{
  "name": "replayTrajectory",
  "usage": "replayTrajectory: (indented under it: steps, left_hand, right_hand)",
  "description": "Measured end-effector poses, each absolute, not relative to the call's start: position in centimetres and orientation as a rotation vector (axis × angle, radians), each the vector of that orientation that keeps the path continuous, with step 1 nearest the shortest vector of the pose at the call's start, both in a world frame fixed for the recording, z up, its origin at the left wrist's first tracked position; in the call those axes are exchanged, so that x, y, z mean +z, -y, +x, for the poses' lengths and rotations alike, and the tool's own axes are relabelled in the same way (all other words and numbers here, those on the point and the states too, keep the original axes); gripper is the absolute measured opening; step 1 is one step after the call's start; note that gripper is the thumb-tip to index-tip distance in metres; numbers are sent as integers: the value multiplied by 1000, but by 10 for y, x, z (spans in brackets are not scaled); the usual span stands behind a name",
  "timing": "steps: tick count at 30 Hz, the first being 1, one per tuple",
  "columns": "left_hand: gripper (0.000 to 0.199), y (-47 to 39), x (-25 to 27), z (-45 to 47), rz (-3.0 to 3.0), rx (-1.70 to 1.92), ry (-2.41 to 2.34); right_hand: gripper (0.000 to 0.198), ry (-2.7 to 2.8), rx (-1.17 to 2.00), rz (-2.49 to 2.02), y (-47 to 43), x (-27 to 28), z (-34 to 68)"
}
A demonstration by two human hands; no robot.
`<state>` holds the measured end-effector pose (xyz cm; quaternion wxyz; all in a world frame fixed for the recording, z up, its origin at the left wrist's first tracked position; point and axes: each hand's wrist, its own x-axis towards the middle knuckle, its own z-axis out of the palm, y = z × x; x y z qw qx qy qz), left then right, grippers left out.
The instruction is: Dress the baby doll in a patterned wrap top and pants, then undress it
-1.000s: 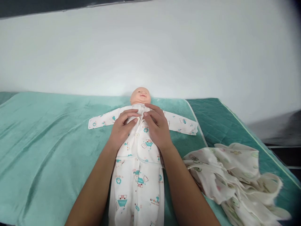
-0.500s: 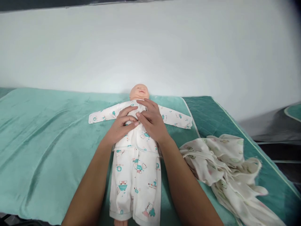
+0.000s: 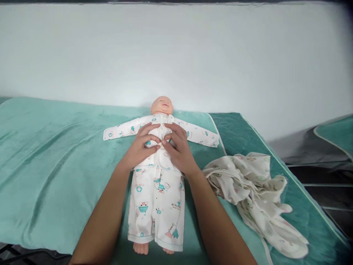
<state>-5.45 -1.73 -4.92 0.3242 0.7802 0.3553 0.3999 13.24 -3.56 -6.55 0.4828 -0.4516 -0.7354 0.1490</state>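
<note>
Head cam | prob. best: keep shirt (image 3: 160, 159) front edges level, pinch lightly, don't tug | L hand (image 3: 142, 147) + R hand (image 3: 178, 150): thumb & index tips nearly meeting, other fingers spread, can't tell if cloth's gripped | shirt on supine doll (image 3: 161, 106), directly under + betw. fingertips

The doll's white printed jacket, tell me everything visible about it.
The white, soft-looking cloth jacket with small teal and pink prints is on a bald plastic-looking doll lying face up. Long sleeves spread sideways; it overlaps matching white trousers. The left hand and right hand touch its front, mostly hiding any fastening.
</note>
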Motion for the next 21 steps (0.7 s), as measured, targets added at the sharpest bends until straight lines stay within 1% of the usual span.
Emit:
replayTrajectory:
  steps: [8, 15, 18, 21]
  left_hand:
    - [13, 21, -45, -45, 2091, 1142, -1030]
    - [17, 23, -47, -39, 2114, 1241, -1081]
    - [14, 23, -46, -41, 2117, 1209, -1055]
    - [6, 22, -43, -46, 2104, 1129, -997]
  right_hand:
    - [18, 1740, 511, -1069, 28, -64, 137]
    - [22, 1743, 568, -1092, 33, -58, 134]
    - [21, 1709, 582, -1091, 34, -57, 133]
    - [21, 1672, 624, -1071, 34, -58, 133]
